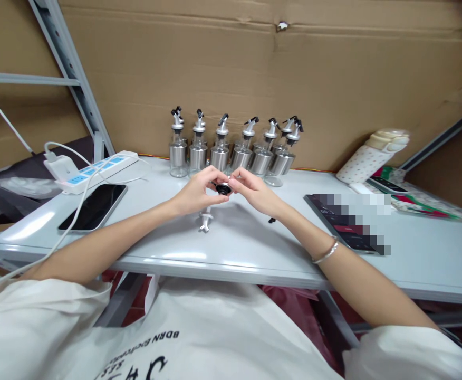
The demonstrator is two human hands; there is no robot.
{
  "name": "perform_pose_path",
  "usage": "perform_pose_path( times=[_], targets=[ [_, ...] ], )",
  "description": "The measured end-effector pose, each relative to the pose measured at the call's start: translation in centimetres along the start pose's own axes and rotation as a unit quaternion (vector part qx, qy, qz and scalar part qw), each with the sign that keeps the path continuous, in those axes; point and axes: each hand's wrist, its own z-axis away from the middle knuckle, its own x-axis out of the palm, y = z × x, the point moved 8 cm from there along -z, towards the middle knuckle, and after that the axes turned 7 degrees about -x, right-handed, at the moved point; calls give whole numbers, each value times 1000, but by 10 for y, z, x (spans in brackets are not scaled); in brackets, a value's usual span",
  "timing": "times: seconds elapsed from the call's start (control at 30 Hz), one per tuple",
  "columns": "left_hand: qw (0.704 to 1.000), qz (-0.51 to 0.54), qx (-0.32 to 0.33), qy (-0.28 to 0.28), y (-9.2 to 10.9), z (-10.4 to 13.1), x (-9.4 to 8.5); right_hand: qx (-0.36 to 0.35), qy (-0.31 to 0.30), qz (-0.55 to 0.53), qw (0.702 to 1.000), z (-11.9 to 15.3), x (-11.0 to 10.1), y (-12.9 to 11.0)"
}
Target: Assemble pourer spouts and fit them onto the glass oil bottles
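Between my two hands, above the middle of the table, is a bottle stopper (223,189) with a black ribbed underside and a pale rim. My left hand (204,191) pinches it from the left with thumb and fingers. From the other side, the fingertips of my right hand (251,189) are closed at its rim; whether they grip a smaller piece is hidden. A white plastic spout part (205,221) lies on the table below my left hand. Near my right wrist lies a small black piece (271,220).
Several glass-and-steel bottles (220,157) with pourer tops stand in rows at the back. A phone (94,207) and a power strip (96,171) with a white cable lie left. Another phone-like device (339,221) and a leaning dotted flask (367,158) are right. Cardboard (231,68) forms the back wall.
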Motion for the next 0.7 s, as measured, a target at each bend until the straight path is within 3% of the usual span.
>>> perform_pose_path(
  times=[0.13, 0.43, 0.57, 0.7],
  targets=[
    [1000, -14, 1, 7, -3, 0, 0, 2, 9, 88, 996, -1, -3, 0],
    [999, 32, 9, 17, -3, -1, -4, -32, 47, -13, 998, -2, -8, -5],
    [996, 83, 12, 12, -2, -1, -3, -43, 56, -8, 997, -3, -9, -7],
    [998, 64, 6, 24, -4, -2, -5, -26, 118, 84, 989, -5, -31, -1]
  ],
)
